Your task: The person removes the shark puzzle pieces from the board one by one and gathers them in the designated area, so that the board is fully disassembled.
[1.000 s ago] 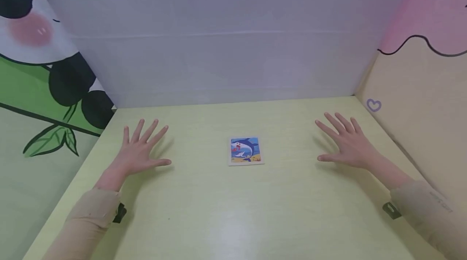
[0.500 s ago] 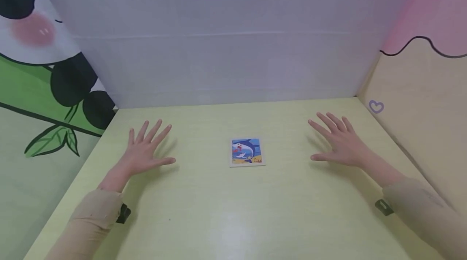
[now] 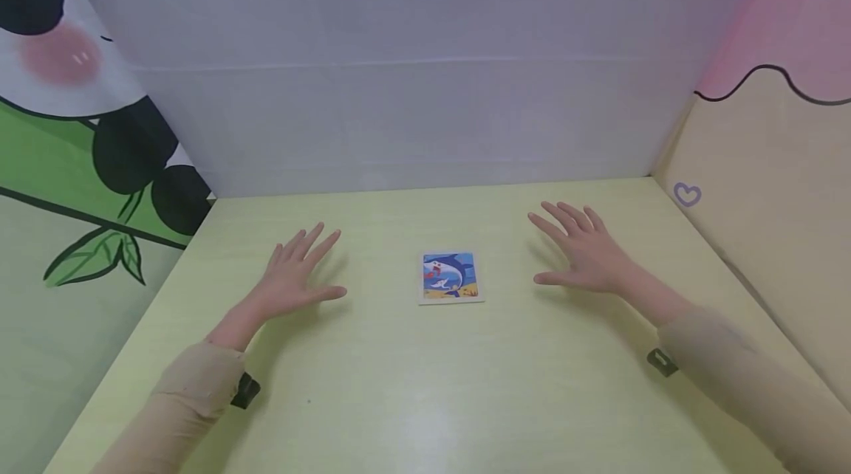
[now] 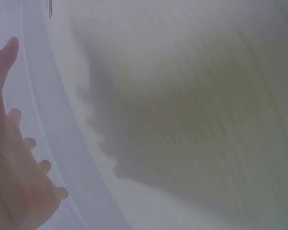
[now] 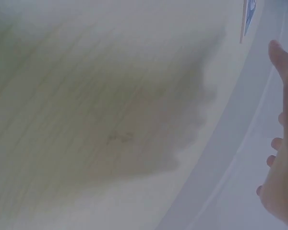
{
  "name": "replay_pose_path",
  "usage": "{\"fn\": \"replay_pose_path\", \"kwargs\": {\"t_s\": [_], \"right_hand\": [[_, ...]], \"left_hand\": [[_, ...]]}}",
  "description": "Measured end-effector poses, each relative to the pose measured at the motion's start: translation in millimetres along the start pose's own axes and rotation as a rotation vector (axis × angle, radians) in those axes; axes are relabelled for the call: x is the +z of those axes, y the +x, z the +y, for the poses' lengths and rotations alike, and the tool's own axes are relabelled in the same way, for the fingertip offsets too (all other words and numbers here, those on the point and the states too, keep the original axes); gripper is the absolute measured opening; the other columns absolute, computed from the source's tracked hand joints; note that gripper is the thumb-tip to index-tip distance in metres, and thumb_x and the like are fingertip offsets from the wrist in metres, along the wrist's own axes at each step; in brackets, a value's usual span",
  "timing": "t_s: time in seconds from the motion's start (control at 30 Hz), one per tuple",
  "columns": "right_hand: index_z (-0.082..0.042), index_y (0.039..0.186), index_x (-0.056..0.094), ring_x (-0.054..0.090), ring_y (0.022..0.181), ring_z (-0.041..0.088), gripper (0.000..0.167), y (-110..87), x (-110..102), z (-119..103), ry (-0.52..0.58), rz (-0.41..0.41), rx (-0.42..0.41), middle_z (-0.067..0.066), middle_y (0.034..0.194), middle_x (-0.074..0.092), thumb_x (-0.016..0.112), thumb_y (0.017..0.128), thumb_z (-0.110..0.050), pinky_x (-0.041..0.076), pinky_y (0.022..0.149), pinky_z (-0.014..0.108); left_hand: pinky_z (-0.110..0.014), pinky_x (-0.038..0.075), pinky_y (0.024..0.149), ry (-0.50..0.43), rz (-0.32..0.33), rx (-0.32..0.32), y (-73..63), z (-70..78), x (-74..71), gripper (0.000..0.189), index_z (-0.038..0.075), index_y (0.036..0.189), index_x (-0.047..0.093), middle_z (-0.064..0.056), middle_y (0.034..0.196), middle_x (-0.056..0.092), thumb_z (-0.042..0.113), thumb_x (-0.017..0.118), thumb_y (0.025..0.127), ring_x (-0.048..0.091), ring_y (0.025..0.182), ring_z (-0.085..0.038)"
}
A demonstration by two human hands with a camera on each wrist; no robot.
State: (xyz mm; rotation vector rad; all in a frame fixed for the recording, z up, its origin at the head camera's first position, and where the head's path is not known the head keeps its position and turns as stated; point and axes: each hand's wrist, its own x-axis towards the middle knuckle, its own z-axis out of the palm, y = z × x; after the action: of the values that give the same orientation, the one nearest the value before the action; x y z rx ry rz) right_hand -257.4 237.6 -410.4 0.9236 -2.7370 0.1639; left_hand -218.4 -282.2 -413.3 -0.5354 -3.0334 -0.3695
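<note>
Near the middle of the table lies a small square picture puzzle (image 3: 451, 277) with a white border, showing a blue dolphin-like sea animal. To its left my left hand (image 3: 292, 282) hovers over the table with fingers spread, touching nothing. On the other side my right hand (image 3: 585, 256) hovers too, its fingers spread and its thumb toward the puzzle. Both hands cast shadows on the tabletop. In the right wrist view the puzzle's edge (image 5: 248, 19) shows at the top, beyond the thumb. The left wrist view has the left hand (image 4: 14, 167) at its left edge.
The pale yellow table (image 3: 425, 378) meets a plain greyish-white backdrop (image 3: 425, 119) behind. A painted panel (image 3: 100, 164) stands at the left, and a beige and pink panel (image 3: 764, 186) at the right. Dark wrist cameras sit under both sleeves.
Both hands have moved inward toward the puzzle, the left one rightward and the right one leftward. The puzzle stays in its place on the table.
</note>
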Motion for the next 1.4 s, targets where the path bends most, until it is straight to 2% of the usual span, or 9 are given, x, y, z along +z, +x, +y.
{"fn": "replay_pose_path", "kwargs": {"t_s": [0.23, 0.43, 0.5, 0.73, 0.83, 0.97, 1.17, 1.4], "right_hand": [[-0.023, 0.158, 0.024, 0.022, 0.149, 0.038, 0.103, 15.4, 5.0, -9.5, 0.019, -0.010, -0.021, 0.012, 0.164, 0.023, 0.070, 0.076, -0.067, 0.015, 0.117, 0.068], [-0.024, 0.158, 0.023, 0.024, 0.149, 0.037, 0.105, 27.7, 11.4, -15.4, 0.037, 0.001, -0.034, 0.012, 0.163, 0.025, 0.070, 0.076, -0.069, 0.015, 0.118, 0.068], [-0.024, 0.158, 0.022, 0.025, 0.148, 0.037, 0.105, 31.5, 13.8, -16.4, 0.034, 0.003, -0.036, 0.012, 0.163, 0.024, 0.069, 0.076, -0.069, 0.016, 0.118, 0.068], [-0.023, 0.158, 0.022, 0.025, 0.148, 0.037, 0.105, 39.9, 16.9, -24.6, 0.061, -0.011, -0.036, 0.011, 0.164, 0.023, 0.069, 0.076, -0.069, 0.016, 0.119, 0.067], [-0.024, 0.158, 0.021, 0.025, 0.148, 0.036, 0.104, 42.8, 17.5, -29.1, 0.075, -0.020, -0.037, 0.011, 0.164, 0.022, 0.068, 0.077, -0.069, 0.015, 0.119, 0.066], [-0.024, 0.158, 0.021, 0.026, 0.149, 0.036, 0.103, 47.1, 20.1, -34.2, 0.095, -0.017, -0.053, 0.011, 0.164, 0.022, 0.069, 0.078, -0.067, 0.016, 0.119, 0.066], [-0.024, 0.159, 0.020, 0.028, 0.148, 0.036, 0.101, 53.9, 25.4, -40.7, 0.114, -0.023, -0.073, 0.013, 0.164, 0.023, 0.068, 0.080, -0.065, 0.022, 0.117, 0.065], [-0.027, 0.159, 0.020, 0.035, 0.145, 0.032, 0.100, 59.5, 28.7, -50.4, 0.174, -0.075, -0.050, 0.009, 0.158, 0.033, 0.071, 0.080, -0.061, 0.033, 0.115, 0.057]], "left_hand": [[-0.075, 0.023, 0.111, -0.186, 0.001, 0.016, 6.7, 19.8, 10.6, 0.098, 0.027, 0.159, 0.018, -0.019, 0.166, 0.013, 0.053, 0.073, 0.083, 0.018, 0.147, -0.051], [-0.073, 0.026, 0.111, -0.341, 0.002, -0.015, 11.8, 32.8, 18.3, 0.096, 0.024, 0.159, 0.019, -0.020, 0.164, 0.017, 0.048, 0.074, 0.084, 0.019, 0.148, -0.048], [-0.071, 0.027, 0.113, -0.374, 0.015, -0.018, 13.7, 37.4, 19.7, 0.095, 0.022, 0.159, 0.021, -0.020, 0.164, 0.019, 0.046, 0.075, 0.084, 0.022, 0.148, -0.045], [-0.054, 0.046, 0.107, -0.560, 0.032, -0.042, 20.5, 55.8, 24.0, 0.088, 0.013, 0.157, 0.023, -0.021, 0.158, 0.031, 0.028, 0.075, 0.088, 0.045, 0.136, -0.043], [-0.052, 0.048, 0.106, -0.638, 0.030, -0.062, 21.8, 62.6, 28.5, 0.086, 0.011, 0.157, 0.024, -0.023, 0.156, 0.034, 0.021, 0.075, 0.088, 0.048, 0.134, -0.043], [-0.050, 0.051, 0.103, -0.682, 0.014, -0.086, 23.9, 72.3, 34.0, 0.083, 0.008, 0.156, 0.026, -0.023, 0.154, 0.038, 0.018, 0.074, 0.088, 0.055, 0.128, -0.041], [-0.048, 0.055, 0.098, -0.724, -0.028, -0.100, 27.8, 89.1, 40.4, 0.081, 0.010, 0.155, 0.028, -0.020, 0.153, 0.041, 0.016, 0.073, 0.088, 0.063, 0.119, -0.036], [-0.030, 0.059, 0.076, -0.742, -0.066, -0.110, 33.5, 99.5, 50.7, 0.080, 0.011, 0.155, 0.030, -0.021, 0.150, 0.045, 0.013, 0.074, 0.088, 0.068, 0.109, -0.030]]}}
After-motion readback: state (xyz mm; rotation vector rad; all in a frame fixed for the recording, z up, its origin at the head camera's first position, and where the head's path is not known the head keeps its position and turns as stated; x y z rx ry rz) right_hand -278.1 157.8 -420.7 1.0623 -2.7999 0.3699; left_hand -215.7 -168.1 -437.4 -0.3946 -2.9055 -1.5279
